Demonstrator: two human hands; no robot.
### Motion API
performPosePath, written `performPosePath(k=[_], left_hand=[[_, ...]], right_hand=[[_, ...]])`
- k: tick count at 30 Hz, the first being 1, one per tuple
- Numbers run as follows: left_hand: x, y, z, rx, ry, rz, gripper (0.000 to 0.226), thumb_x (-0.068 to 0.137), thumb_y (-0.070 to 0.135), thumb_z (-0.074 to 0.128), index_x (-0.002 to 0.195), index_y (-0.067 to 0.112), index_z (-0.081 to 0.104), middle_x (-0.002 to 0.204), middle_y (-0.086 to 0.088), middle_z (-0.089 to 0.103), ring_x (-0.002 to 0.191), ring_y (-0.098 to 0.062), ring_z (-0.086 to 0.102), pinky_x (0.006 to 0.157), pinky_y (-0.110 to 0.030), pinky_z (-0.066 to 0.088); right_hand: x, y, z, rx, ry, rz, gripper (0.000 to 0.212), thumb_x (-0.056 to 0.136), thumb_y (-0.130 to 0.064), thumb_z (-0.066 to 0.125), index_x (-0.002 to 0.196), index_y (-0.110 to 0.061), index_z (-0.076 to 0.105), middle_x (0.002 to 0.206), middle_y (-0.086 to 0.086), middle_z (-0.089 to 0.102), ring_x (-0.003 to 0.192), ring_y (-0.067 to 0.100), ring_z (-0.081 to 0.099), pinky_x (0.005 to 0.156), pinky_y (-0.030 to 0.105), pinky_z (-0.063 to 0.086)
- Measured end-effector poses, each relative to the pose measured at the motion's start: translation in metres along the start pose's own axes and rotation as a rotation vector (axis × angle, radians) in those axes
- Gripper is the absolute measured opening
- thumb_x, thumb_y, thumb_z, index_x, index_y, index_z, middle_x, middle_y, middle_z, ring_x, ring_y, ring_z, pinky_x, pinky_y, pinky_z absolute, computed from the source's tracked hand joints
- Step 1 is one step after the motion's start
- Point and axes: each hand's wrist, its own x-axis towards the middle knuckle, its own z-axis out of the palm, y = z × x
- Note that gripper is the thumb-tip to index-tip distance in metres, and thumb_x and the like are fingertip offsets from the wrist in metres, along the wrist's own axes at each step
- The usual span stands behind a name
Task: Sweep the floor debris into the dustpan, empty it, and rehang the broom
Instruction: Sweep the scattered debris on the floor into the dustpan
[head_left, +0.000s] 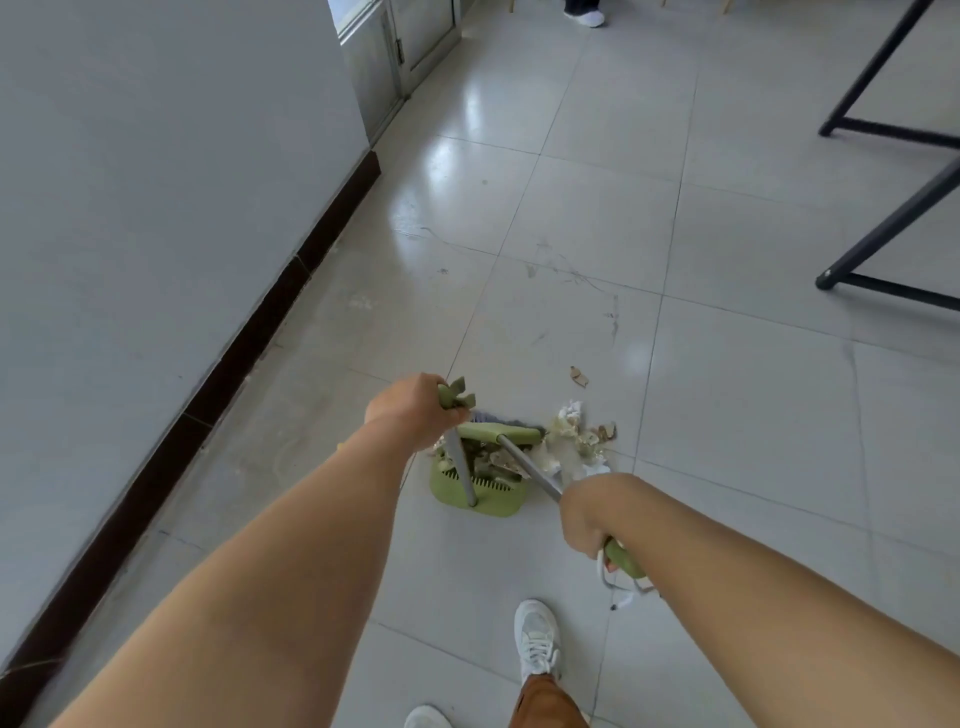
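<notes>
Both forearms reach forward over the tiled floor (727, 249). Right hand (589, 519) is closed around the green end of the broom (511, 435) handle, its head lying across the dustpan mouth. Left hand (410, 410) is clamped on the top of the dustpan (483, 493) handle. Debris (571, 436) lies partly inside the pan, partly just right of it. One scrap (578, 376) sits farther away.

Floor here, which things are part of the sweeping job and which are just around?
Job: broom, dustpan, debris, stray leaf, left hand, right hand.
Just around: black frame legs, metal cabinet.
</notes>
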Motion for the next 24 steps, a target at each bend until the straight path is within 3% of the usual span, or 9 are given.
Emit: performPosePath(k=[3, 7, 9, 11, 16, 20, 24], left_hand=[[-0.005, 0.002, 0.004, -0.005, -0.001, 0.009, 0.026, 0.084, 0.050, 0.068, 0.097, 0.027, 0.067, 0.085, 0.002, 0.067, 0.084, -0.023, 0.067, 0.071, -0.031, 0.053], [-0.014, 0.000, 0.004, -0.019, -0.011, 0.011, 0.025, 0.085, 0.049, 0.069, 0.094, 0.026, 0.066, 0.076, 0.006, 0.063, 0.071, -0.017, 0.062, 0.057, -0.025, 0.044], [-0.017, -0.004, 0.004, -0.030, -0.030, 0.011, 0.024, 0.086, 0.048, 0.069, 0.091, 0.024, 0.066, 0.072, 0.006, 0.062, 0.063, -0.013, 0.058, 0.052, -0.024, 0.040], [-0.020, -0.008, 0.006, -0.031, -0.036, 0.019, 0.025, 0.086, 0.048, 0.069, 0.091, 0.023, 0.067, 0.075, 0.003, 0.065, 0.064, -0.015, 0.060, 0.054, -0.024, 0.042], [-0.029, -0.013, 0.006, -0.007, -0.043, 0.042, 0.027, 0.084, 0.048, 0.070, 0.090, 0.022, 0.068, 0.079, 0.001, 0.068, 0.069, -0.017, 0.062, 0.053, -0.026, 0.041], [-0.033, -0.015, 0.002, 0.008, -0.048, 0.059, 0.027, 0.083, 0.050, 0.071, 0.088, 0.023, 0.069, 0.080, 0.001, 0.068, 0.072, -0.018, 0.062, 0.054, -0.025, 0.041], [-0.036, -0.016, 0.000, 0.045, -0.069, 0.083, 0.027, 0.081, 0.051, 0.072, 0.088, 0.025, 0.069, 0.082, 0.000, 0.070, 0.076, -0.019, 0.065, 0.057, -0.027, 0.044]], right_hand=[[-0.012, 0.001, 0.005, 0.078, -0.021, 0.010, 0.036, 0.095, -0.005, 0.044, 0.059, -0.008, 0.051, 0.062, 0.005, 0.048, 0.054, 0.016, 0.044, 0.063, 0.027, 0.043], [-0.027, 0.020, 0.002, 0.278, -0.008, 0.076, 0.022, 0.092, -0.004, 0.046, 0.077, 0.000, 0.061, 0.067, 0.008, 0.058, 0.038, 0.011, 0.054, 0.046, 0.023, 0.045], [-0.037, 0.033, -0.005, 0.432, 0.046, 0.107, 0.021, 0.090, -0.006, 0.047, 0.073, -0.002, 0.059, 0.069, 0.011, 0.060, 0.039, 0.012, 0.055, 0.046, 0.023, 0.046], [-0.047, 0.044, -0.009, 0.480, 0.079, 0.115, 0.023, 0.090, -0.009, 0.046, 0.071, -0.005, 0.058, 0.065, 0.007, 0.058, 0.037, 0.008, 0.052, 0.048, 0.020, 0.045], [-0.059, 0.060, -0.010, 0.767, 0.141, 0.158, 0.019, 0.093, -0.008, 0.051, 0.076, -0.001, 0.056, 0.058, 0.011, 0.054, 0.043, 0.019, 0.050, 0.046, 0.025, 0.045], [-0.062, 0.063, -0.012, 0.783, 0.213, 0.191, 0.042, 0.093, -0.009, 0.046, 0.052, -0.003, 0.053, 0.034, 0.004, 0.053, 0.028, 0.012, 0.048, 0.049, 0.021, 0.041], [-0.059, 0.066, -0.008, 0.858, 0.213, 0.244, 0.044, 0.095, -0.010, 0.043, 0.052, -0.003, 0.052, 0.030, 0.003, 0.051, 0.032, 0.013, 0.048, 0.049, 0.021, 0.040]])
